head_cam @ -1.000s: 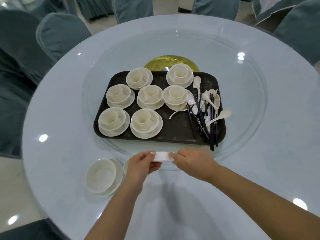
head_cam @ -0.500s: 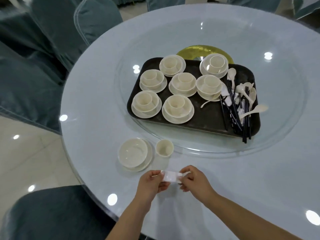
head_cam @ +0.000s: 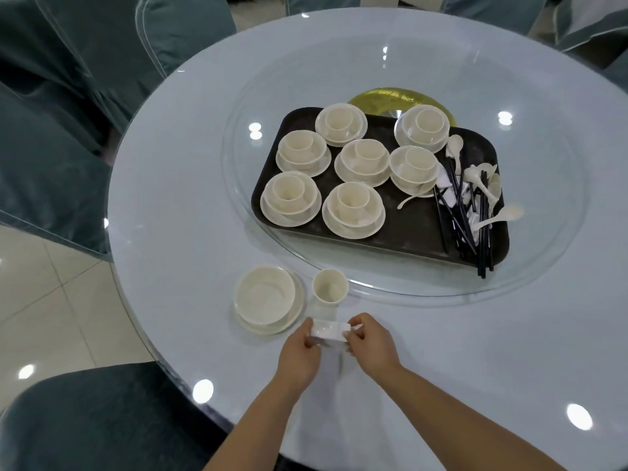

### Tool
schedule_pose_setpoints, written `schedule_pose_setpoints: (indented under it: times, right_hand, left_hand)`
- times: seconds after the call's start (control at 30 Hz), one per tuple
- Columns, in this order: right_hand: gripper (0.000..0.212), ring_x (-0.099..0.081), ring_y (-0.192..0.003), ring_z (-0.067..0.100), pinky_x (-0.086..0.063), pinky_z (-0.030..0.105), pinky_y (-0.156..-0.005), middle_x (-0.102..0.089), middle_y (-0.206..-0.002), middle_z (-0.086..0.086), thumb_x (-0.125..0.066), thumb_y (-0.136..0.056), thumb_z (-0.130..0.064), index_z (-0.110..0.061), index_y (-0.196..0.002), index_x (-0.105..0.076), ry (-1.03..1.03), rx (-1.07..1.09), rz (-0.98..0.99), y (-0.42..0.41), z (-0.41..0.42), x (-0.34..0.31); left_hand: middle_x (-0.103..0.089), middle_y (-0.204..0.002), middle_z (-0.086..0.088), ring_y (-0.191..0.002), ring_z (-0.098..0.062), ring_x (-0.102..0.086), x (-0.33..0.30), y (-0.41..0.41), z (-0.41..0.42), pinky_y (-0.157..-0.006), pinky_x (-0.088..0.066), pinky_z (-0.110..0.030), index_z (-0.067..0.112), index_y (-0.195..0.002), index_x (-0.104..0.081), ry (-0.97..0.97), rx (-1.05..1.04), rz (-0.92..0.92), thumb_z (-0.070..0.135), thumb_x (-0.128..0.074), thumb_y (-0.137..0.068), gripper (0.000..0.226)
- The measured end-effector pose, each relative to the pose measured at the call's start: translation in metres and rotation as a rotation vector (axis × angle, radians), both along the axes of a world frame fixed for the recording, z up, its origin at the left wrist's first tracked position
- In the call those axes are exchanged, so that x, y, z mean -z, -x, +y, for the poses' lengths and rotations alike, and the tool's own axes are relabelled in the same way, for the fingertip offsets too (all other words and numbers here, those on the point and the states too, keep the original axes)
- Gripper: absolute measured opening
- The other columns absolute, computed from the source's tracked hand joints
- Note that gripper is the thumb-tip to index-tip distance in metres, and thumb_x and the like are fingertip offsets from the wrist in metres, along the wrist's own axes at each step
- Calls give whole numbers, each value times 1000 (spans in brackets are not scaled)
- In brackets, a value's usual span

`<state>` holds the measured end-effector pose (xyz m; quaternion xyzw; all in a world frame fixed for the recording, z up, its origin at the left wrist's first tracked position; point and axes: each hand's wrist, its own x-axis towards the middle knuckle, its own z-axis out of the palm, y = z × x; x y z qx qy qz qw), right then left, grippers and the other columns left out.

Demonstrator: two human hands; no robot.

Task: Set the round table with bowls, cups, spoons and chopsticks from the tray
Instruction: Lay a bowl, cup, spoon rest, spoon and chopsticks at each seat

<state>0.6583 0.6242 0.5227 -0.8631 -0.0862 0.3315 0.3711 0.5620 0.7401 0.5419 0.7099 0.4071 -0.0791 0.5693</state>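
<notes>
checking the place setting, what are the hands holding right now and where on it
A small white piece, too blurred to identify, held low over the table. The left hand pinches its left end and the right hand its right end.

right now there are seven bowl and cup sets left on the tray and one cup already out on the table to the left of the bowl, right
Not quite: the head view shows the cup standing to the right of the bowl, not left. Seven sets left on the tray is correct.
</notes>
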Motion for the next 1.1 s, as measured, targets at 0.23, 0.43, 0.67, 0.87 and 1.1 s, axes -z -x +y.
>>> schedule_pose_setpoints:
  times: [0.23, 0.43, 0.67, 0.87, 1.1]
  right_hand:
    - [11, -65, -67, 14, -54, 22, -65, -64, -85, 4, -58, -95, -12, -11, -105, -60, 11, 1, -14, -6, 0, 3]
    - [7, -65, -78, 21, -51, 31, -73, -66, -80, 1, -60, -95, -23, -19, -100, -57, 65, -64, -64, -4, -2, 6]
    - [28, -58, -76, 14, -42, 24, -65, -59, -80, -5, -54, -96, -28, -26, -124, -53, 113, -91, -87, -21, 6, 2]
    - [43, -57, -77, 14, -44, 26, -64, -61, -83, -5, -57, -91, -21, -32, -132, -50, 59, -163, -110, -41, 36, -12]
    - [35, -61, -87, 17, -48, 29, -72, -67, -97, -1, -63, -89, -27, -28, -122, -54, 24, -178, -91, -34, 46, -8]
  left_hand:
    - [-66, -95, -12, -78, -10, -53, 9, 0, 0, -75, -46, -23, 11, -97, -62, -91, 65, -15, 2, -40, -90, 25]
    - [-66, -95, -12, -78, -10, -54, 11, 2, 2, -74, -44, -20, 11, -100, -62, -69, 68, -22, 0, -42, -88, 26]
    - [-65, -84, 8, -81, -10, -58, 9, 1, 2, -80, -48, -22, 25, -96, -65, 9, -7, -28, -1, -45, -86, 34]
    - [-64, -117, -2, -111, -20, -59, 6, 6, 4, -103, -45, -35, 28, -129, -53, 16, -51, 47, 6, -49, -92, 44]
    - [-64, -104, 1, -98, -13, -59, 5, 12, 5, -91, -46, -26, 37, -115, -48, 13, -108, 20, 10, -48, -95, 33]
